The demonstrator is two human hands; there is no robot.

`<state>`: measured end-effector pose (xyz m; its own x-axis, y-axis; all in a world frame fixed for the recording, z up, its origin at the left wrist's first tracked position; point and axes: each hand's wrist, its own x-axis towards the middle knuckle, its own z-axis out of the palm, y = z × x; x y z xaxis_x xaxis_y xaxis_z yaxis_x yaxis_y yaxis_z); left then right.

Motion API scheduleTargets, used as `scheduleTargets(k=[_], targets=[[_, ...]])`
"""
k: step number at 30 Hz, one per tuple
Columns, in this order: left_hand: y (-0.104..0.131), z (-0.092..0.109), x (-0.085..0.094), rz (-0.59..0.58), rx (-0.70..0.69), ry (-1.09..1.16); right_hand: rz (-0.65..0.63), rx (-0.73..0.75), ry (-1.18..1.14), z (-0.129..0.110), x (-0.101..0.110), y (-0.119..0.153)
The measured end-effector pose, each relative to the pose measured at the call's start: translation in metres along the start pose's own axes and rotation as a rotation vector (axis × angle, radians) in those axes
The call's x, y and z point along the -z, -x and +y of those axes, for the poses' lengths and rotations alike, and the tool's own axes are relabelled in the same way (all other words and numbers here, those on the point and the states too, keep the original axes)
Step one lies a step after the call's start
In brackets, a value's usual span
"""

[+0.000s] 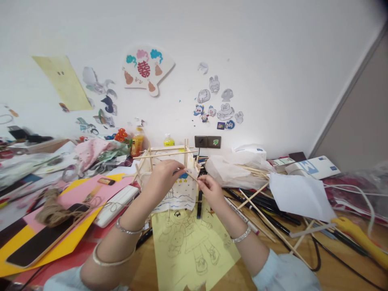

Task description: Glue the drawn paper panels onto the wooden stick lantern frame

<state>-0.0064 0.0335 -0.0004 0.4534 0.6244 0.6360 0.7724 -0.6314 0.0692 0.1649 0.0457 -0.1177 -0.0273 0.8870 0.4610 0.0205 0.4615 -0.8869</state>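
Observation:
Between my two hands runs a short, thin wooden stick (pixel 191 176). My left hand (pixel 165 176) pinches its left end, with the fingers bent down over it. The right end sits between the thumb and fingers of my right hand (pixel 210 188). Just behind and below them stands a small frame of wooden sticks (pixel 165 154), tied or joined at the corners. White sheeting (pixel 182 196) with blue wavy lines hangs on its front, partly hidden by my left hand. Under my wrists lies a yellow sheet (pixel 194 246) with a pencil drawing of a figure.
At left, a phone (pixel 42 238) and twine (pixel 51 208) lie on coloured paper. On the right are loose sticks (pixel 260 206), black pens (pixel 273 222), a white sheet (pixel 300 196) and a yellow-handled tool (pixel 360 234). Bottles (pixel 138 142) stand by the wall.

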Motion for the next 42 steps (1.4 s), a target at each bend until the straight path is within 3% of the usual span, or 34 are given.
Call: scheduleTargets(k=[5, 14, 22, 32, 42], targets=[[-0.005, 0.007, 0.009, -0.14, 0.113, 0.011, -0.062, -0.05, -0.087, -0.004, 0.004, -0.007], [-0.007, 0.011, 0.016, -0.17, 0.151, 0.036, -0.19, -0.098, -0.172, -0.013, 0.012, -0.019], [-0.006, 0.006, 0.016, -0.197, 0.09, -0.01, -0.174, -0.099, -0.165, -0.012, 0.009, -0.018], [-0.007, 0.013, 0.019, -0.194, 0.178, 0.009, -0.119, -0.101, -0.119, -0.009, 0.004, -0.017], [-0.008, 0.012, 0.019, -0.189, 0.191, 0.008, -0.17, -0.085, -0.063, -0.019, 0.013, -0.016]])
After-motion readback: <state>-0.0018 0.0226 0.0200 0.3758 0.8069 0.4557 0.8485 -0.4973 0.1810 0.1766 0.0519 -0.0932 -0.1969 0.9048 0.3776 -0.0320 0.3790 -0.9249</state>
